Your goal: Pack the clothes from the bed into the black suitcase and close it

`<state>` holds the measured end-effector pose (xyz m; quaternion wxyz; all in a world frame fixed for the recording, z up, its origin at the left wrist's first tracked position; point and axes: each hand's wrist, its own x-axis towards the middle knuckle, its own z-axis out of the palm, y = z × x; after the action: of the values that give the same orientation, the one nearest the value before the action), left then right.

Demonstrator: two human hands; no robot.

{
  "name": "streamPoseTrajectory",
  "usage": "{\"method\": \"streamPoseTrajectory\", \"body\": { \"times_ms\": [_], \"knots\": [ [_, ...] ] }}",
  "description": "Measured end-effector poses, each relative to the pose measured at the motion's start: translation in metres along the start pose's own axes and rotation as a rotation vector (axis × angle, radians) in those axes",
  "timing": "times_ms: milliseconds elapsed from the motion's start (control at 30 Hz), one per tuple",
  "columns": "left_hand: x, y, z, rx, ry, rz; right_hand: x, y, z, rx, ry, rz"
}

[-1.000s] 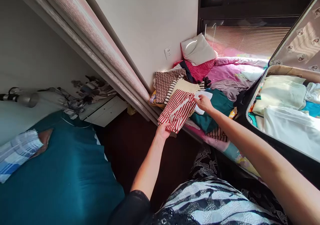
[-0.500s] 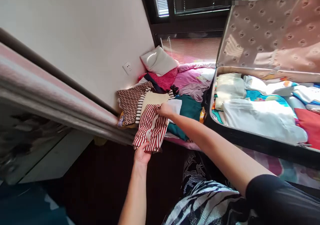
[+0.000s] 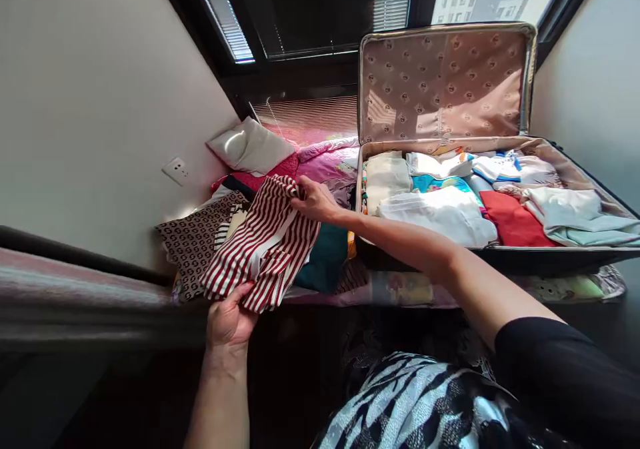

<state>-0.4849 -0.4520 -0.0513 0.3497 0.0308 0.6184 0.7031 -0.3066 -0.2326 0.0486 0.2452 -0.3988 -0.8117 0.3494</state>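
Note:
A red-and-white striped garment [image 3: 265,249], folded and slightly creased, hangs between my two hands above the heap of clothes. My left hand [image 3: 233,319] grips its lower edge, thumb on top and the other fingers hidden beneath. At the upper right edge, my right hand [image 3: 316,201] pinches the cloth. Under and beside the garment lie a brown patterned cloth [image 3: 193,246] and a dark teal cloth [image 3: 325,256]. The black-and-white striped piece behind it is mostly covered.
An open suitcase [image 3: 361,176] with a pink patterned lid stands on the right, filled with folded clothes, among them a white garment [image 3: 440,216] and a red one [image 3: 515,219]. A pale cushion [image 3: 253,146] leans near the wall socket [image 3: 176,171]. A curtain [image 3: 85,289] hangs at left.
The striped garment has been lifted off the pile toward me and shows more of its surface. My view has turned right, bringing the whole suitcase lid into sight.

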Motion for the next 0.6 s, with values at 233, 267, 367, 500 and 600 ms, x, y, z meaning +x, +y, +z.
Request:
{"method": "streamPoseTrajectory", "body": {
  "times_ms": [233, 267, 367, 500, 600],
  "knots": [
    [-0.027, 0.001, 0.174, 0.098, -0.571, -0.123, -0.069, 0.099, -0.166, 0.028, 0.479, 0.125],
    [-0.034, -0.005, 0.202, 0.131, -0.650, -0.157, -0.085, 0.115, -0.190, 0.030, 0.533, 0.165],
    [-0.066, -0.030, 0.283, 0.219, -0.870, -0.234, -0.135, 0.160, -0.255, 0.012, 0.683, 0.297],
    [-0.124, -0.072, 0.369, 0.246, -1.105, -0.376, -0.202, 0.214, -0.316, 0.014, 0.846, 0.409],
    [-0.159, -0.108, 0.410, 0.272, -1.237, -0.462, -0.252, 0.254, -0.340, -0.055, 0.921, 0.524]
  ]
}}
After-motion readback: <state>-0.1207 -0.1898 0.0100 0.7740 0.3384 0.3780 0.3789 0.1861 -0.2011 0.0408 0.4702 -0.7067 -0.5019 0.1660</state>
